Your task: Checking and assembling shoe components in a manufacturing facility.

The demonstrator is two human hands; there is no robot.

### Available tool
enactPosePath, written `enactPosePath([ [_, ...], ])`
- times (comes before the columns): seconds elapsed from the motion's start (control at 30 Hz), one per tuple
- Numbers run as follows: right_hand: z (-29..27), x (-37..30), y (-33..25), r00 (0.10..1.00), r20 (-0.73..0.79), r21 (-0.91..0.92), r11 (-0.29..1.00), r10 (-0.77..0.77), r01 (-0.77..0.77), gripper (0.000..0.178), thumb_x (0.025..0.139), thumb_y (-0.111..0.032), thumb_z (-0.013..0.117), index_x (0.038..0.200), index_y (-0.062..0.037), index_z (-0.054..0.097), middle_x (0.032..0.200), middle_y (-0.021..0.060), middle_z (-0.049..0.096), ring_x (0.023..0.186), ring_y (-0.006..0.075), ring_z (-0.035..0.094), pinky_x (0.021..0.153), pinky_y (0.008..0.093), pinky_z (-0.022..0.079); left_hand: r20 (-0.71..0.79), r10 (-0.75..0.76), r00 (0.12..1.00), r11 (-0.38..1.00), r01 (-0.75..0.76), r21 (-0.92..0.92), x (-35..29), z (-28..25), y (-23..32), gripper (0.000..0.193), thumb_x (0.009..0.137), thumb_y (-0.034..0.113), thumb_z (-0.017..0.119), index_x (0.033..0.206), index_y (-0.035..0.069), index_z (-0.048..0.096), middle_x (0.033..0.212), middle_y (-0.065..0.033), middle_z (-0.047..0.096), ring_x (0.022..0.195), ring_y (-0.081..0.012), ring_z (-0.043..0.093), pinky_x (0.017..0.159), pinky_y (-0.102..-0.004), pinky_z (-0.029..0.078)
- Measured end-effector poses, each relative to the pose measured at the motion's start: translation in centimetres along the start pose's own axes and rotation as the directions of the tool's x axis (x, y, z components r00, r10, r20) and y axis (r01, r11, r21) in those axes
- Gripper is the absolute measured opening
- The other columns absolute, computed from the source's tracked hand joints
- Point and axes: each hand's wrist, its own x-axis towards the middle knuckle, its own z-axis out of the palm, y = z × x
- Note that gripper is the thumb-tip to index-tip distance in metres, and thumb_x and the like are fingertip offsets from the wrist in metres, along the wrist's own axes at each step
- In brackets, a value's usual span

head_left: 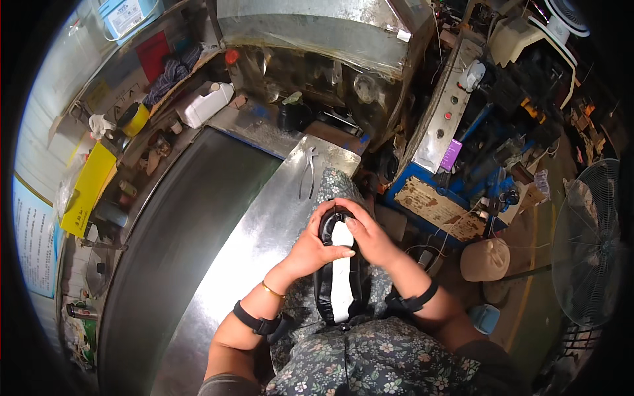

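Note:
A black shoe upper point(322, 290) lies sole side up on my lap, its gathered edge folded in around a long white insole point(341, 284). My left hand point(310, 247) wraps the far end from the left, thumb lying across the white insole. From the right, my right hand point(372, 237) grips the same end, with its thumb on the black edge and its fingers curled over the outside. The fingers' undersides are hidden. Past my hands, a pair of metal pliers point(308, 173) rests on the shiny metal tabletop point(231, 228).
Left of the tabletop runs a dark conveyor belt point(178, 218). Beyond it, a shelf holds a white jug point(206, 104) and yellow tape point(134, 120). A metal-hooded machine point(310, 36) stands ahead. To the right are a blue machine point(439, 208), a stool point(485, 259) and a large fan point(588, 244).

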Motion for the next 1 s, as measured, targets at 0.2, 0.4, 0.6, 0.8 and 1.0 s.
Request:
enactPosePath([
  [0.2, -2.7, -0.8, -1.6, 0.986, 0.163, 0.002, 1.0, -0.028, 0.028, 0.065, 0.089, -0.004, 0.064, 0.148, -0.0014, 0.036, 0.149, 0.0125, 0.04, 0.141, 0.0207, 0.033, 0.117, 0.0347, 0.026, -0.227, -0.034, 0.973, 0.957, 0.097, 0.272, -0.2, 2.7, 1.6, 0.116, 0.062, 0.025, 0.091, 0.149, -0.007, 0.02, 0.141, -0.0232, 0.046, 0.129, -0.0315, 0.05, 0.109, -0.0383, 0.039],
  [0.4, -13.1, -5.2, -3.5, 0.936, 0.341, 0.148, 0.978, 0.086, -0.144, 0.064, 0.094, -0.031, 0.059, 0.146, -0.0004, 0.039, 0.144, 0.0138, 0.048, 0.135, 0.0234, 0.043, 0.113, 0.0368, 0.031, 0.39, 0.367, 0.845, 0.873, -0.458, 0.171, -2.7, 8.4, 6.8, 0.065, 0.084, 0.027, 0.076, 0.139, 0.004, 0.051, 0.143, -0.0217, 0.049, 0.136, -0.041, 0.041, 0.113, -0.0485, 0.031],
  [0.6, -10.6, -16.1, -11.5, 0.407, -0.154, 0.656, 0.401, 0.9, -0.64, 0.053, 0.086, -0.031, 0.064, 0.129, -0.0022, 0.053, 0.12, 0.0111, 0.064, 0.105, 0.0226, 0.064, 0.096, 0.0389, 0.051, -0.086, 0.088, 0.992, 0.932, -0.051, 0.36, 2.0, 0.5, -5.7, 0.04, 0.087, 0.023, 0.07, 0.121, 0.003, 0.064, 0.121, -0.0163, 0.066, 0.114, -0.0328, 0.062, 0.097, -0.0415, 0.05],
  [0.8, -8.6, -16.8, -6.4, 0.52, -0.195, 0.539, 0.534, 0.831, -0.651, 0.049, 0.092, -0.037, 0.058, 0.128, -0.0048, 0.054, 0.124, 0.0112, 0.061, 0.114, 0.0249, 0.059, 0.102, 0.0439, 0.047, -0.294, 0.192, 0.936, 0.382, 0.205, 0.901, 3.0, -9.7, -17.7, 0.053, 0.09, 0.033, 0.06, 0.128, -0.003, 0.055, 0.141, -0.0245, 0.047, 0.132, -0.0402, 0.041, 0.112, -0.0452, 0.033],
  [1.0, -10.8, 0.8, -0.5, 0.855, -0.271, 0.816, 0.577, 0.443, -0.04, 0.041, 0.094, -0.028, 0.054, 0.125, -0.0009, 0.058, 0.127, 0.0108, 0.062, 0.114, 0.025, 0.061, 0.102, 0.0432, 0.046, -0.31, 0.215, 0.926, 0.308, 0.237, 0.921, 3.3, -9.7, -17.3, 0.053, 0.089, 0.036, 0.057, 0.13, 0.002, 0.056, 0.141, -0.0234, 0.047, 0.13, -0.0397, 0.043, 0.109, -0.0488, 0.034],
])
